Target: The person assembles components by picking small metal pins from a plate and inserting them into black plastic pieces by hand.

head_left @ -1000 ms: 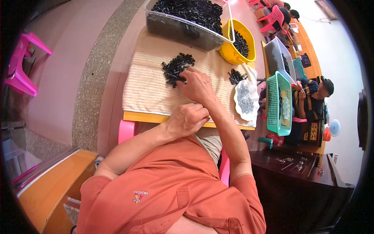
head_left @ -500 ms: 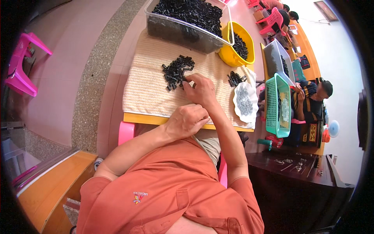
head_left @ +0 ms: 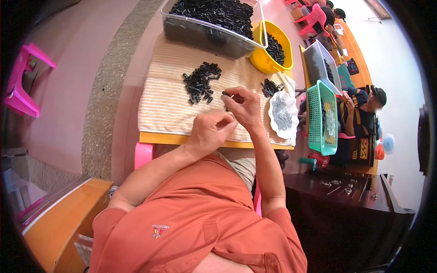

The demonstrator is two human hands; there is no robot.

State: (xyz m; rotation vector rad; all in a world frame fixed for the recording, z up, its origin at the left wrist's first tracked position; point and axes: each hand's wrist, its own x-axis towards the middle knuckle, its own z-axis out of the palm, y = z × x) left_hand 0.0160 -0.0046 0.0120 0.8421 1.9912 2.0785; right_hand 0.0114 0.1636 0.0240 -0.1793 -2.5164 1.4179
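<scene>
Our right hand (head_left: 244, 107) pinches one small black part (head_left: 225, 93) at the desk's (head_left: 191, 138) centre; our left hand (head_left: 210, 130) is curled narrow at its 7 o'clock, contents hidden. The part looks light, stiff, best gripped by its sides. At 10 o'clock a loose pile (head_left: 200, 82), too many to count; one white dish (head_left: 282, 113) at 3 o'clock.

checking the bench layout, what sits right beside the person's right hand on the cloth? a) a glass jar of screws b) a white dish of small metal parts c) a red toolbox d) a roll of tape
b: a white dish of small metal parts lies on the striped cloth just beside the right hand.
</scene>
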